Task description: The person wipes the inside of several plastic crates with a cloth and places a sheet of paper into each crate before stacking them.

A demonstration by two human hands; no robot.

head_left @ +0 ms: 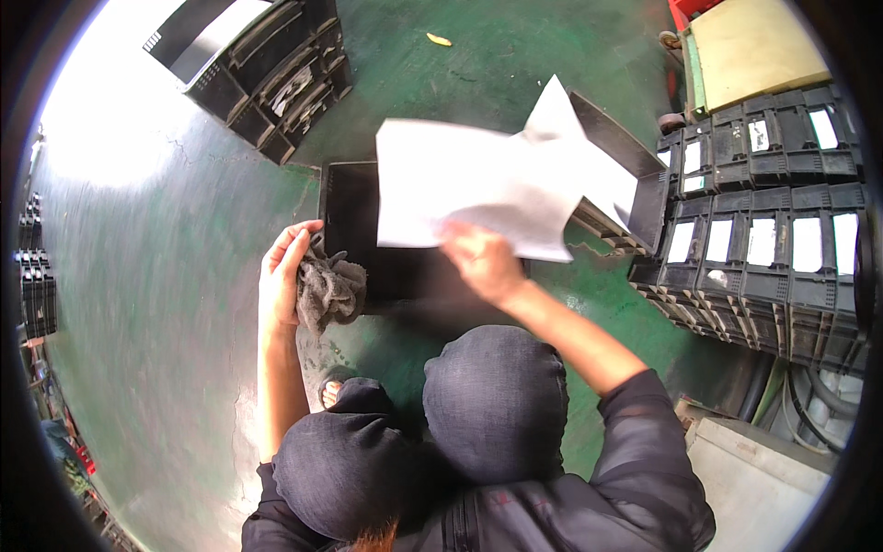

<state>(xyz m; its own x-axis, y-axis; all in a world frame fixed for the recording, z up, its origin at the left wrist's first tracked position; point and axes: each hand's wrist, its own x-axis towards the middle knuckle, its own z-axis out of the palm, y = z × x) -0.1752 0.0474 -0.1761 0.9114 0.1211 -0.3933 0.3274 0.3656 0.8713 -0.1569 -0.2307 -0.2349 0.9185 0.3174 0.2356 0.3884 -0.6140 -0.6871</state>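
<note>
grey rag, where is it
In the head view, left of centre: the grey rag is in the left hand, at the near left corner of the middle black crate.

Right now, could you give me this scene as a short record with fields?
left hand: holds gray cloth at the left edge of the front crate
right hand: blurred, holds white sheet over the front crate
front crate: black, on green floor
second crate: black, to the right, white paper partly inside
crate stacks: upper left and right
</note>
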